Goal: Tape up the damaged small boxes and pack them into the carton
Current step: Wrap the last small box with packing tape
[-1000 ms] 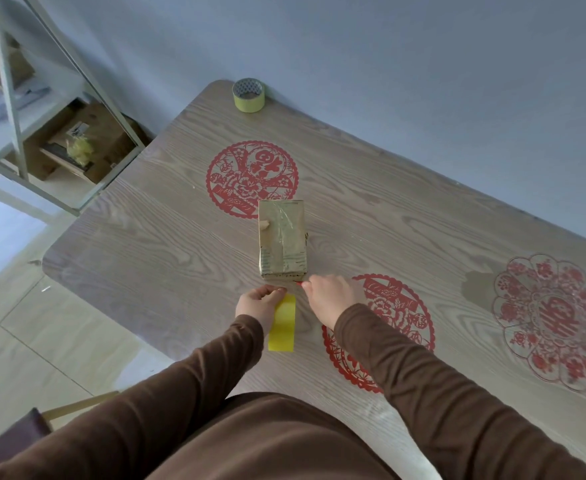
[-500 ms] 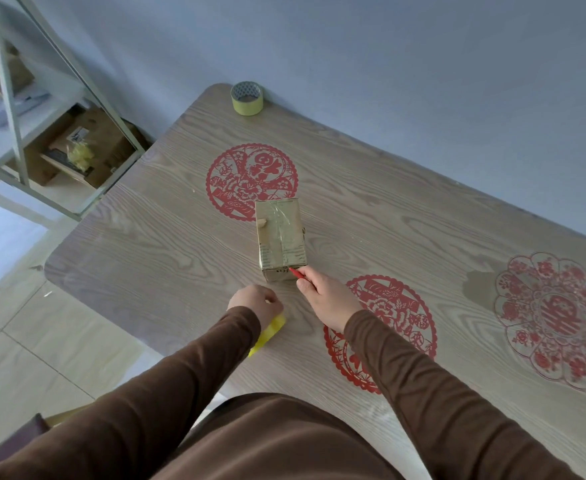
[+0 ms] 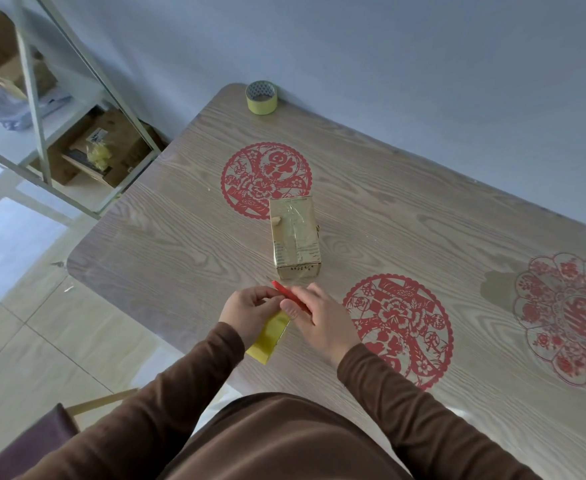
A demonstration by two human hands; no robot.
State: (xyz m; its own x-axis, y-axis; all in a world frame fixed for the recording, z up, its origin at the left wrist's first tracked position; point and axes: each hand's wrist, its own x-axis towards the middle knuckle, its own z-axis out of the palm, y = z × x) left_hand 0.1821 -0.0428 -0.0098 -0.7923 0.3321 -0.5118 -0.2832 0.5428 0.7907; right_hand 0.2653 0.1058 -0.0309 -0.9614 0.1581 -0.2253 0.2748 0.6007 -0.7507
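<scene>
Two hands at lower centre of frame: left hand (image 3: 250, 308) pinches yellow tape strip (image 3: 269, 337), right hand (image 3: 314, 315) grasps red cutter (image 3: 286, 292). Small box (image 3: 295, 237) lies on bench (image 3: 423, 237) just above both grips, long axis running up frame (right hand marginally nearer). Tape roll (image 3: 262, 97) upper centre.

Three red paper-cut decorations (image 3: 265, 180) lie flat on the wood-grain table (image 3: 423, 216), a metal shelf rack (image 3: 38, 109) stands left of it, before a grey-blue wall (image 3: 388, 64).
</scene>
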